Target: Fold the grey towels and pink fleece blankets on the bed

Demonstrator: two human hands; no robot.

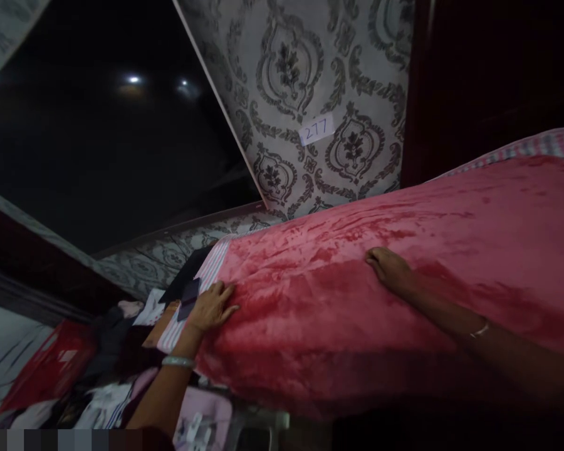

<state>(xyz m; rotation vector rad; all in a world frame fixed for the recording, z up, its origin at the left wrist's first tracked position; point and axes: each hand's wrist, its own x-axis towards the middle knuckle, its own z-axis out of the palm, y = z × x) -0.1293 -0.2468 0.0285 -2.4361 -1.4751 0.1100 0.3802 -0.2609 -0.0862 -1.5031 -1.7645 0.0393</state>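
A red plush blanket [310, 313] lies spread over a bed, its pile marked with darker streaks. My left hand [214, 305] rests at the blanket's left end, fingers apart, with a pale bangle on the wrist. Close beside that hand is a small dark flat object [188, 299] on a striped sheet [213, 263]. On the middle of the blanket, my right hand [391, 269] is closed with its fingers curled under. Whether it grips a bit of the cloth is hidden. A thin bracelet circles the right wrist.
Behind the bed is a patterned wall [286, 81] with a paper label [316, 129] reading 277. A dark window [113, 144] is at left. Clothes [106, 401], a red bag [51, 363] and a pink item [207, 413] crowd the lower left.
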